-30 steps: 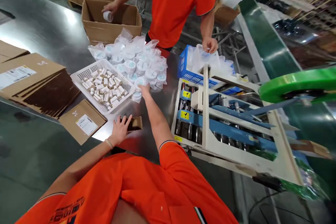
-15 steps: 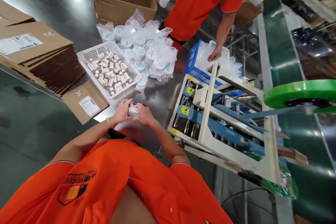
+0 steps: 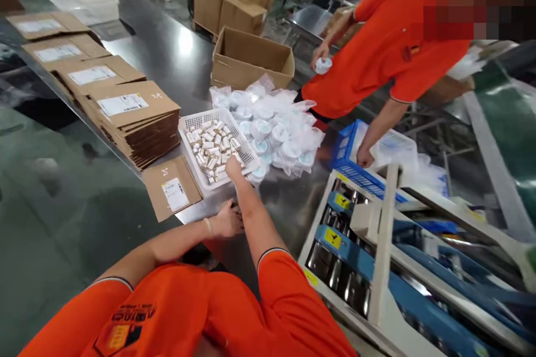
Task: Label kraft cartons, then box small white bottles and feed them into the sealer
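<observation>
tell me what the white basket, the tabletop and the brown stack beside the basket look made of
White basket: probably moulded plastic with a dull sheen, judging by the even rows of small holes in its walls.
Tabletop: smooth metal, perhaps stainless steel; it throws back a bright patch of light.
Brown stack: matte, most likely cardboard, by its colour and thin layered edges.

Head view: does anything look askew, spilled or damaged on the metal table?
A flat carton looks askew: it lies off the stack of cartons, angled beside the white basket, one corner jutting past the metal table. The small items lie jumbled but inside the basket; I see no spill or damage.
</observation>
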A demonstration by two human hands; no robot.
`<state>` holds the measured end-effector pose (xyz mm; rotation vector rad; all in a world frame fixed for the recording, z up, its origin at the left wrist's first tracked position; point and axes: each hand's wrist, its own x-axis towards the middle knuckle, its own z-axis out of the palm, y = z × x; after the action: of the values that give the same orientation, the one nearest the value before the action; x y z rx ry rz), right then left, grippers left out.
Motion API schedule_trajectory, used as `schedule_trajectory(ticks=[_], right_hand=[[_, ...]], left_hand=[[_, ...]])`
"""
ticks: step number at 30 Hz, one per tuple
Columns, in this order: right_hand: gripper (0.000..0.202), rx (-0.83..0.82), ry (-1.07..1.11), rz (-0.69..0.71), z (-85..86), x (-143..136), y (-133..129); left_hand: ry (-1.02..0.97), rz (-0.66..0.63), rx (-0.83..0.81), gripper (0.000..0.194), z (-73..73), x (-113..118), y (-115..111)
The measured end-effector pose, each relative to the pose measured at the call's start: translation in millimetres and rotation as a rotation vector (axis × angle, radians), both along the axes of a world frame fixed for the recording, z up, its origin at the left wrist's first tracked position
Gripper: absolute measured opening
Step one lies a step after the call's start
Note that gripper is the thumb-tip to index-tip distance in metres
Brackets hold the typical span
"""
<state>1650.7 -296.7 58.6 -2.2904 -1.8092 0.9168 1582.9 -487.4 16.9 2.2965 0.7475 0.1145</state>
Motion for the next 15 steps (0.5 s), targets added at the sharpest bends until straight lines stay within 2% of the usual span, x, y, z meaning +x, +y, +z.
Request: schedule_trajectory(ticks=[2, 5, 7, 9, 11, 13, 15], right_hand=[[0.031, -0.018, -0.086, 0.003, 8.3, 2.0, -2.1], [0.039, 0.034, -0.193, 0.021, 40.1, 33.6, -22.6], [0.039, 0.085, -0.280, 0.082, 65.2, 67.3, -54.4], [0.031, 0.113, -0.377, 0.187, 82.0, 99.7, -100.3], [0.018, 0.093, -0.427, 0.278, 83.1, 119.7, -150.7], [0.009, 0.039, -0.377, 0.301, 68.6, 122.5, -191.2], [0.028, 0.017, -0.294, 0.277, 45.9, 112.8, -211.8]], left_hand=[[0.059, -0.063, 0.069, 0.023, -3.7, 5.4, 0.6], [0.092, -0.074, 0.177, 0.017, -4.8, 10.6, -2.0], [0.096, -0.051, 0.217, 0.019, -3.3, 11.8, -4.5], [0.095, -0.051, 0.235, 0.026, -1.2, 11.1, -5.9], [0.090, -0.063, 0.248, 0.032, 0.8, 8.7, -5.9], [0.084, -0.077, 0.263, 0.037, 2.0, 5.7, -4.9], [0.088, -0.079, 0.278, 0.040, 2.2, 3.2, -3.7]])
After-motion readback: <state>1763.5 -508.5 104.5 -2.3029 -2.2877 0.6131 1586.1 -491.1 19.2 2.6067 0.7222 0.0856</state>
